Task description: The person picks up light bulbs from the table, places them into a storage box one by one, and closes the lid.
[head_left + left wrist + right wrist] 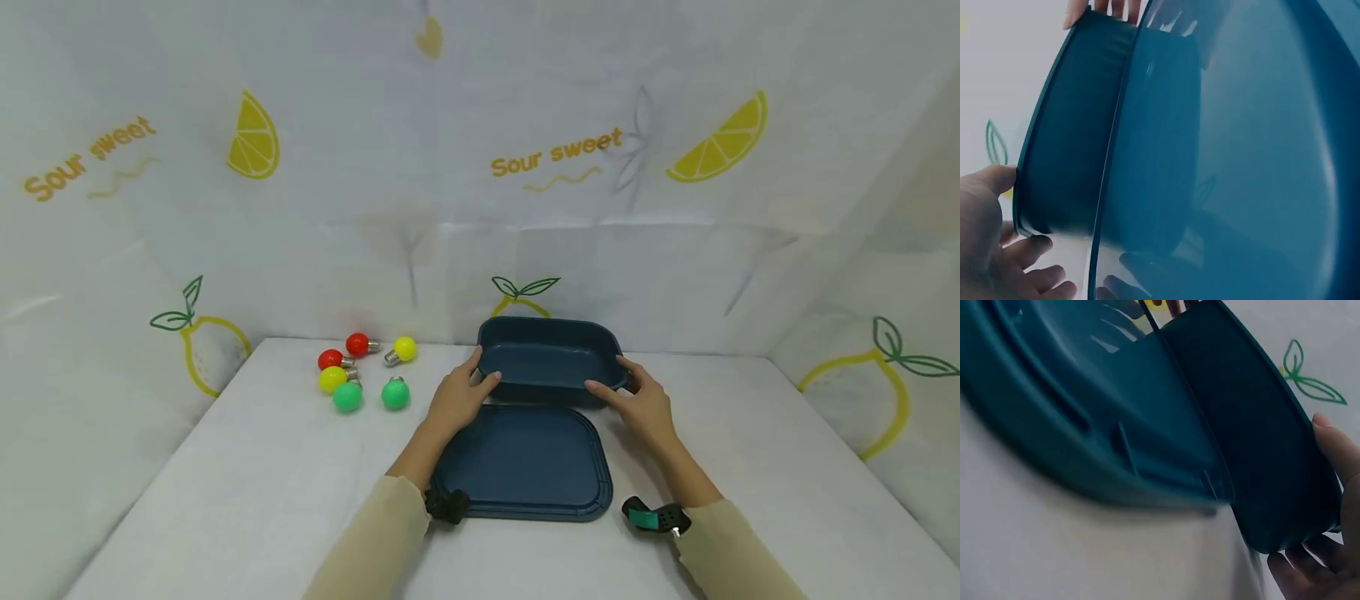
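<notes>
An open dark blue rectangular container (551, 383) with rounded corners stands at the back of the table, between the two hands. My left hand (456, 398) grips its left end, thumb by the front wall and fingers round the side. At the other end my right hand (637, 404) holds it, its thumb (1335, 444) at the rim and its fingers curled under the corner. Just in front lies a flat dark blue lid (525, 462) with a ridged edge, its left side partly behind the left forearm. Both wrist views show the container's front wall (1079, 125) rising behind the shiny lid (1254, 137).
To the left on the white table (247, 500) lie several small bulbs with metal screw bases: red bulbs (357, 345), yellow bulbs (406, 348) and green bulbs (395, 394). A white cloth wall (450, 258) printed with lemons stands right behind the container.
</notes>
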The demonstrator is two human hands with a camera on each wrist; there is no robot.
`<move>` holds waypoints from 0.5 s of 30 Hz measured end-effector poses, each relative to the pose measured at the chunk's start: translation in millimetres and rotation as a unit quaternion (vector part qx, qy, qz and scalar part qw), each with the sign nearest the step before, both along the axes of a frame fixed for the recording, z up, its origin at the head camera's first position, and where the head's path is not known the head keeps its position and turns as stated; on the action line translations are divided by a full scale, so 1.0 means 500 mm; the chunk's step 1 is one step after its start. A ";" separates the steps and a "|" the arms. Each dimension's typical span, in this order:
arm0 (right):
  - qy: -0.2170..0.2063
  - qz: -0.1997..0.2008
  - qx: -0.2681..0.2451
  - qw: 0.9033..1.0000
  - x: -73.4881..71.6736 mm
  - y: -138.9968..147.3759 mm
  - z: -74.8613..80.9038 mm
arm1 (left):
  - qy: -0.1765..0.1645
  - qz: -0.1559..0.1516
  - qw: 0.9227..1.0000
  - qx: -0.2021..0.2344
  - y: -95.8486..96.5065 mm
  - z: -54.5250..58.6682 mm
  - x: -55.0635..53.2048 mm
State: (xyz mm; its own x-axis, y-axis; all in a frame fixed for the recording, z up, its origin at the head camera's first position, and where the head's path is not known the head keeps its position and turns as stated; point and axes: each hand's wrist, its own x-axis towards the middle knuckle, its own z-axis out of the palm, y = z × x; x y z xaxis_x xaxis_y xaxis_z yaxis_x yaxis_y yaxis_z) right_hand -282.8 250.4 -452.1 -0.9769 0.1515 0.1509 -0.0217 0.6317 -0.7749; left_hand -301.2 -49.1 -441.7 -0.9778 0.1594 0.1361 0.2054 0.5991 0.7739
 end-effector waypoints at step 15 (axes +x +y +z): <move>0.027 0.133 -0.071 0.988 -0.021 -0.054 -0.042 | 0.001 -0.012 0.999 0.044 -0.121 -0.049 -0.005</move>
